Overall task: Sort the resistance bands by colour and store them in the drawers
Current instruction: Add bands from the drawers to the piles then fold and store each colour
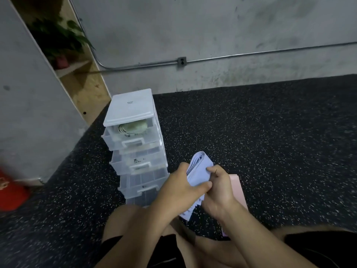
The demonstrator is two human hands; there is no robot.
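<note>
No legible text in this frame. There is a small dark print (130,102) on the flat lid of the translucent white plastic drawer tower (135,115) (two short lines, too small and blurred to read). There are also dark printed specks (137,160) on the front of the clear second drawer (123,163), likewise illegible. No numbers, signs or brand names can be made out.
</note>
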